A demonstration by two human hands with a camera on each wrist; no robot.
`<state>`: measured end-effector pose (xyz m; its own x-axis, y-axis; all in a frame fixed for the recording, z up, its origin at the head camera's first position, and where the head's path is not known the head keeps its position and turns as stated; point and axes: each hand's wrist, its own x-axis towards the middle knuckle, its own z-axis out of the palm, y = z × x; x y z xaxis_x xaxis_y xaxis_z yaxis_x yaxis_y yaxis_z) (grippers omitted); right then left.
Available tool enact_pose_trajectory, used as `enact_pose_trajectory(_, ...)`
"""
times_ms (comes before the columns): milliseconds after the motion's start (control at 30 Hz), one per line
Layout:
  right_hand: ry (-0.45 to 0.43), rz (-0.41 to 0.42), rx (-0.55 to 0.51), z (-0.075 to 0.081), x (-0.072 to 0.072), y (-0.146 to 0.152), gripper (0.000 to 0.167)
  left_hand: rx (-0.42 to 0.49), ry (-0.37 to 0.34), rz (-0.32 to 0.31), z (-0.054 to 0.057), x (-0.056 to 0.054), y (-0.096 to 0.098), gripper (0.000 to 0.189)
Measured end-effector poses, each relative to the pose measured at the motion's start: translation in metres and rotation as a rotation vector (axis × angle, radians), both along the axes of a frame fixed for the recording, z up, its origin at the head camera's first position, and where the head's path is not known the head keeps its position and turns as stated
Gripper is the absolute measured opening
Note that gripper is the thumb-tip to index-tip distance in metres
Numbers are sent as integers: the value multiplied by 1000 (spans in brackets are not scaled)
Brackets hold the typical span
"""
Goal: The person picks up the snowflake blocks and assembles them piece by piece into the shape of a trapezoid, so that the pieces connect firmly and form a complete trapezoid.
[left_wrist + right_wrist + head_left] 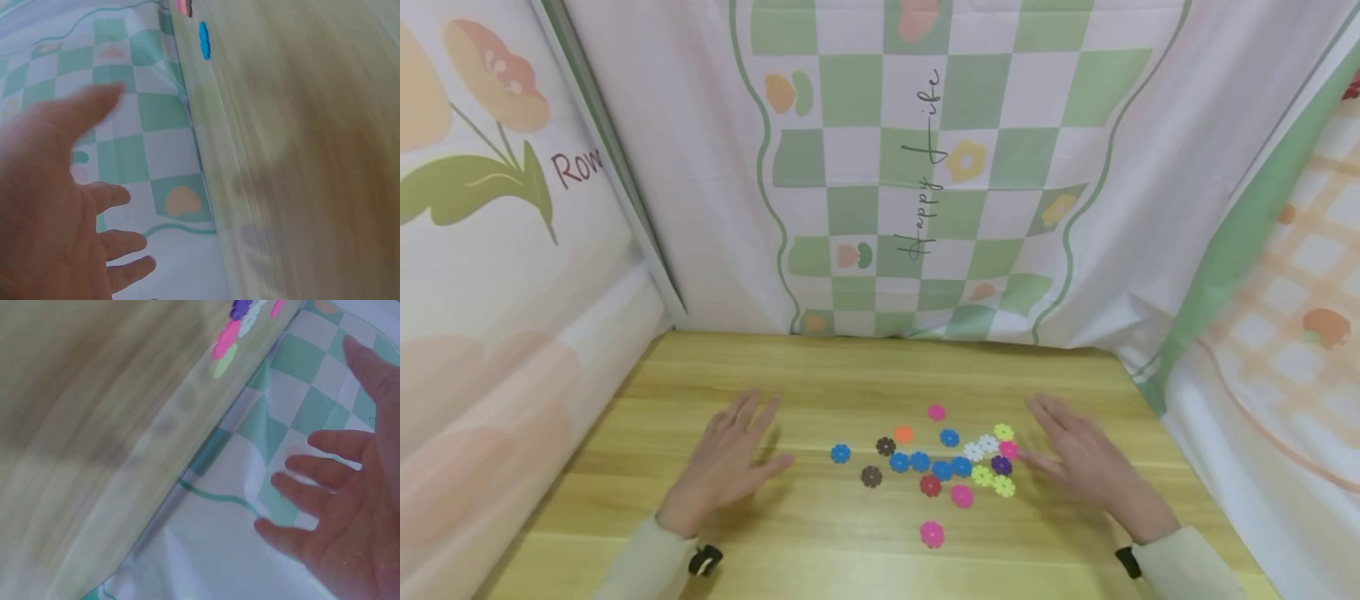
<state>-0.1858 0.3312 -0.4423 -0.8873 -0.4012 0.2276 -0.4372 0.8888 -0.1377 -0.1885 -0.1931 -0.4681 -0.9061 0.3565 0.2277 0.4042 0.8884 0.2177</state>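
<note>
Several flat flower-shaped plastic discs lie loosely spread on the wooden table (760, 358). Among them are a row of blue discs (920, 462), two brown ones (871, 477), an orange one (903, 435), white ones (973, 452), yellow-green ones (982, 476), a purple one (1002, 465), a red one (930, 486) and pink ones (932, 535). My left hand (726, 462) hovers left of the discs, fingers spread and holding nothing. On the other side, my right hand (1086, 458) is held above the table beside the yellow-green and pink discs, fingers extended, nothing in it.
A white curtain with green checks (955, 200) hangs along the table's back edge. Printed cloth walls (467, 275) stand on the left and right (1292, 333). Dark bands (705, 560) circle both wrists.
</note>
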Motion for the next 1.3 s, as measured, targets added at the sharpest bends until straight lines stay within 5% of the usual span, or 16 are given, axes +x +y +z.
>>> enact_pose_trajectory(200,82,133,-21,3,-19,-19,64,78,-70,-96,-3,-11,15,73)
enact_pose_trajectory(433,-85,189,-13,-1,-42,-49,48,202,-189,-193,-13,-31,42,55)
enact_pose_trajectory(733,-245,307,-70,-11,-66,-76,33,194,-283,-277,-19,-48,72,47)
enact_pose_trajectory(1300,-394,273,-115,-28,-90,-92,9,196,-337,-269,-21,-55,84,16)
